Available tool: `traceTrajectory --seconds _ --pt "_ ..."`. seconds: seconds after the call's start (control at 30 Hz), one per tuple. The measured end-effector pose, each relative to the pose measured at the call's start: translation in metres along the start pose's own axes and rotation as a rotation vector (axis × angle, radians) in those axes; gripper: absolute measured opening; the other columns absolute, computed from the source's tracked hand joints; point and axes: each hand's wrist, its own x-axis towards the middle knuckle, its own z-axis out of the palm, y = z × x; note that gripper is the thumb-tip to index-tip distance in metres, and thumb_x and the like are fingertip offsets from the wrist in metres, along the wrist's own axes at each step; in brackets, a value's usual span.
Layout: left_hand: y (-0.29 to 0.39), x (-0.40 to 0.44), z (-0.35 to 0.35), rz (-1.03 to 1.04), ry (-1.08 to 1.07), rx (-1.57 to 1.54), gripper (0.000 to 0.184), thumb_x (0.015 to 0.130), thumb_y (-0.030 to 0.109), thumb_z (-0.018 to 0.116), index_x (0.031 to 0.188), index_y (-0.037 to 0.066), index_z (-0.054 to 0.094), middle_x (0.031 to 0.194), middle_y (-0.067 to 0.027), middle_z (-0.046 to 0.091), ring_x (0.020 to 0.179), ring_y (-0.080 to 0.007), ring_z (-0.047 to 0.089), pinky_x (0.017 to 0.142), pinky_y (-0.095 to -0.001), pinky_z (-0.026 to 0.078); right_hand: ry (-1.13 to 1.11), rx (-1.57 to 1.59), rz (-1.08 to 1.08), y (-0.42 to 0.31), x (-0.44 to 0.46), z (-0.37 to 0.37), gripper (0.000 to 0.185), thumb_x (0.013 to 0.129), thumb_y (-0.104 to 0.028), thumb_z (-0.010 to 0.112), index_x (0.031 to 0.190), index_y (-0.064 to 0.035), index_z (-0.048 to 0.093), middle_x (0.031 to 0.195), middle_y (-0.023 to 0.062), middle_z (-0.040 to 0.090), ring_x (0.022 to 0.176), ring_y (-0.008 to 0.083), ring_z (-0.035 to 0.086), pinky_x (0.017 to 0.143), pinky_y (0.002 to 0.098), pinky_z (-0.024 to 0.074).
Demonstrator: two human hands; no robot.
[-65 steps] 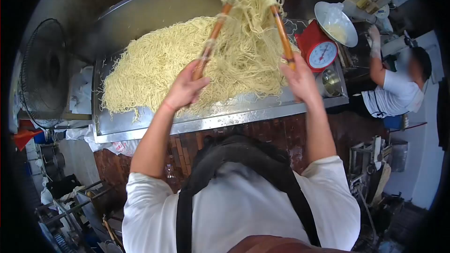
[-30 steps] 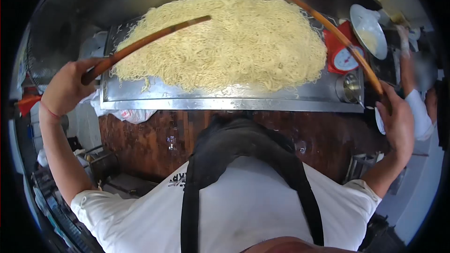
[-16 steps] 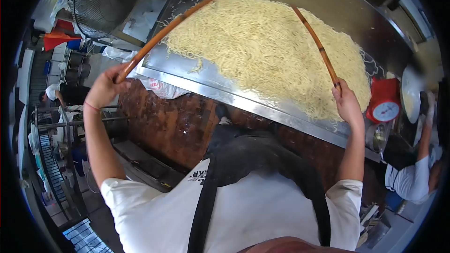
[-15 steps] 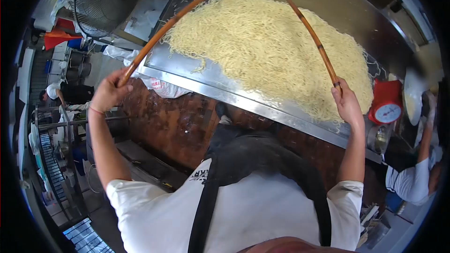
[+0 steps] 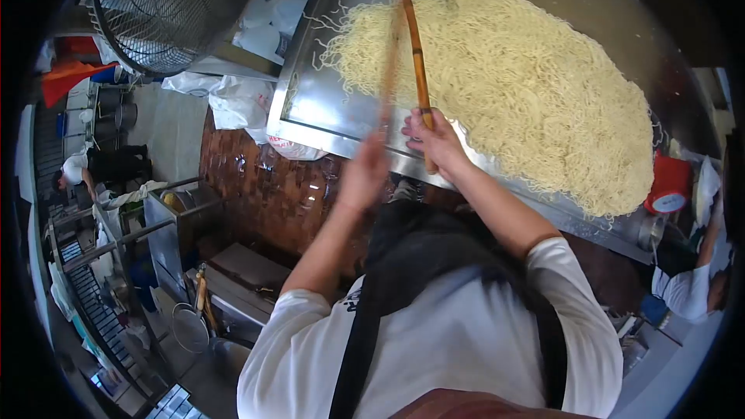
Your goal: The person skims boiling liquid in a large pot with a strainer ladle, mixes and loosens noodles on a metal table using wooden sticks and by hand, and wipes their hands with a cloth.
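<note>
Grips a stick (image 5: 419,62) near its end in the right hand (image 5: 436,141) and a blurred second stick (image 5: 390,70) in the left hand (image 5: 365,172), seemingly for reach over noodles (image 5: 535,93) heaped on a table (image 5: 317,97).

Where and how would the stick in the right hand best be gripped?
Likely by its near end, from the camera side, fingers wrapped around it, as the right hand does. The stick is long and slim; that end points back toward the camera, clear of the noodles, while the far part reaches over them.
</note>
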Motion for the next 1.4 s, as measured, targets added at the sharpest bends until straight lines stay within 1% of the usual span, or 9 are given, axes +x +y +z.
traceTrajectory --seconds 0.13,0.33,0.53,0.67,0.83,0.93,1.0,1.1,1.4 --pt "0.018 0.046 -0.024 0.066 -0.534 -0.178 0.041 0.089 0.015 0.067 0.127 0.003 0.057 0.12 -0.0123 0.059 0.102 -0.0233 0.06 0.088 -0.0328 0.048 -0.107 0.168 0.058 0.014 0.025 -0.022 0.027 0.096 -0.018 0.062 0.118 -0.007 0.052 0.098 0.0068 0.064 0.084 0.019 0.065 0.073 0.0323 0.0561" --pt "-0.19 0.164 -0.08 -0.198 0.596 0.475 0.058 0.09 0.029 0.063 0.13 -0.011 0.049 0.121 -0.0274 0.056 0.116 -0.0396 0.052 0.102 -0.044 0.038 -0.014 -0.163 -0.015 -0.025 -0.031 -0.114 0.041 0.09 -0.002 0.063 0.125 -0.007 0.043 0.092 0.0035 0.055 0.073 0.0131 0.056 0.066 0.0288 0.0522" --pt "-0.167 0.251 -0.012 0.007 0.79 0.748 0.064 0.088 0.03 0.061 0.135 -0.009 0.043 0.135 -0.0298 0.045 0.126 -0.0442 0.04 0.11 -0.0499 0.028 0.032 -0.399 -0.074 -0.045 -0.072 -0.183 0.038 0.09 0.001 0.059 0.124 -0.0055 0.042 0.092 0.0044 0.053 0.08 0.0127 0.054 0.069 0.0293 0.0521" --pt "-0.157 0.319 0.097 0.154 0.381 -0.304 0.021 0.093 0.02 0.049 0.097 0.002 0.058 0.093 -0.011 0.056 0.081 -0.022 0.058 0.076 -0.0362 0.05 0.061 -0.439 -0.065 -0.043 -0.087 -0.202 0.033 0.09 0.003 0.058 0.12 -0.0048 0.045 0.092 0.004 0.052 0.081 0.0125 0.054 0.07 0.0292 0.0529" --pt "-0.013 0.261 0.198 0.637 0.039 -0.06 0.027 0.091 0.013 0.051 0.114 0.003 0.058 0.11 -0.0137 0.06 0.106 -0.0241 0.058 0.092 -0.0358 0.047 0.026 -0.418 -0.035 -0.044 -0.082 -0.224 0.039 0.09 0.005 0.057 0.125 -0.0045 0.045 0.094 0.004 0.054 0.083 0.0129 0.056 0.071 0.0293 0.0546" --pt "0.017 0.265 0.141 0.286 -0.654 0.453 0.032 0.089 0.01 0.055 0.119 0.004 0.062 0.118 -0.0155 0.064 0.108 -0.0234 0.061 0.093 -0.0336 0.048 0.015 -0.458 -0.035 -0.057 -0.078 -0.23 0.04 0.09 0.005 0.057 0.127 -0.0046 0.044 0.096 0.0042 0.054 0.085 0.0131 0.057 0.072 0.0294 0.055" --pt "-0.015 0.277 0.088 0.098 -0.568 0.051 0.028 0.089 0.011 0.06 0.116 0.005 0.066 0.111 -0.0136 0.069 0.101 -0.0224 0.065 0.09 -0.032 0.05 0.057 -0.478 -0.034 -0.061 -0.078 -0.233 0.04 0.09 0.005 0.057 0.127 -0.0045 0.044 0.096 0.0043 0.055 0.086 0.0133 0.057 0.072 0.0298 0.0553" --pt "-0.084 0.275 0.006 0.162 0.456 0.345 0.033 0.093 0.024 0.059 0.115 0.0 0.064 0.105 -0.0173 0.068 0.098 -0.0301 0.065 0.09 -0.0371 0.05 0.103 -0.528 -0.033 -0.064 -0.076 -0.229 0.04 0.09 0.004 0.058 0.127 -0.0044 0.044 0.097 0.0045 0.055 0.087 0.0133 0.057 0.075 0.0301 0.0549" --pt "-0.127 0.439 0.012 0.304 0.642 1.079 0.05 0.092 0.032 0.054 0.124 -0.006 0.056 0.135 -0.0288 0.049 0.129 -0.0385 0.044 0.108 -0.043 0.035 0.214 -0.423 -0.021 -0.042 -0.068 -0.199 0.041 0.09 0.007 0.056 0.127 -0.0046 0.044 0.092 0.0045 0.053 0.081 0.0131 0.055 0.074 0.0296 0.0531"
